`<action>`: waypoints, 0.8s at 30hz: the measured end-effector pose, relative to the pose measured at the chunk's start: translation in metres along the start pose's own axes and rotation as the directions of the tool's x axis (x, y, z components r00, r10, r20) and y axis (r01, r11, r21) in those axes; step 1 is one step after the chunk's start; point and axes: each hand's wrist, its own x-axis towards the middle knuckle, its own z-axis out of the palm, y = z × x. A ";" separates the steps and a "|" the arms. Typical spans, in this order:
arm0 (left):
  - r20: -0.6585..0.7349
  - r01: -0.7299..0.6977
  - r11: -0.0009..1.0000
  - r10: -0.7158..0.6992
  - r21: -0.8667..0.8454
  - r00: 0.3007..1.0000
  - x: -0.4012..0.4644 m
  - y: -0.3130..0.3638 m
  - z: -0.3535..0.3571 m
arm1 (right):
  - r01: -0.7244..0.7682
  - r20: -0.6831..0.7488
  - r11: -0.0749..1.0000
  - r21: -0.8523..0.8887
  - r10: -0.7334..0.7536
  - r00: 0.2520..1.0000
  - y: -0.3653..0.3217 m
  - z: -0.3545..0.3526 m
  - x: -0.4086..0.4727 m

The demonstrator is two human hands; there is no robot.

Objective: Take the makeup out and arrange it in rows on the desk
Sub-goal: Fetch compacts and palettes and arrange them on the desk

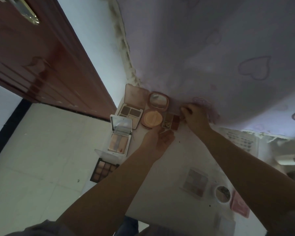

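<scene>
Open makeup lies along the white desk's (pixel 170 169) left and far edges. A brown eyeshadow palette (pixel 131 111) and a pink powder compact (pixel 152 119) with its mirror lid (pixel 158 100) stand at the far end. A white mirrored palette (pixel 120 136) and a dark nine-pan palette (pixel 103 169) lie nearer along the left edge. A small dark palette (pixel 172 121) sits between my hands. My left hand (pixel 157 141) rests at its near edge, fingers curled. My right hand (pixel 195 116) grips its far right side against the wall.
A pale multi-pan palette (pixel 195 183), a round white compact (pixel 222 193) and a pink case (pixel 240 206) lie on the desk's right side under my right forearm. Heart-patterned wallpaper (pixel 228 57) backs the desk. A brown door (pixel 41 62) and tiled floor (pixel 41 159) are to the left.
</scene>
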 end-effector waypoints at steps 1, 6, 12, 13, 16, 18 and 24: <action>0.002 0.003 1.000 -0.003 0.017 1.000 -0.001 0.000 0.001 | 0.014 -0.016 1.000 -0.027 -0.014 1.000 -0.001 0.001 0.000; -0.023 0.010 0.997 -0.009 0.074 1.000 -0.008 0.001 -0.001 | -0.099 -0.013 0.994 -0.041 0.099 0.995 0.003 -0.005 -0.006; -0.006 0.080 0.812 -0.093 0.578 0.996 -0.033 -0.029 -0.020 | -0.019 0.116 0.983 -0.180 0.041 0.992 0.009 -0.043 -0.078; -0.009 0.071 0.754 -0.086 0.653 0.996 -0.037 -0.039 -0.023 | 0.038 0.207 0.954 -0.299 0.026 0.978 0.013 -0.046 -0.099; 0.027 0.025 0.626 -0.074 0.779 0.997 -0.049 -0.065 -0.028 | 0.165 0.365 0.778 -0.607 0.088 0.927 0.026 -0.042 -0.160; 0.062 0.002 0.565 -0.095 0.825 0.994 -0.056 -0.074 -0.029 | 0.207 0.392 0.686 -0.698 0.124 0.911 0.037 -0.030 -0.190; 0.133 -0.086 0.436 -0.080 0.896 0.988 -0.072 -0.074 -0.037 | 0.230 0.326 0.707 -0.668 0.001 0.945 0.050 -0.012 -0.213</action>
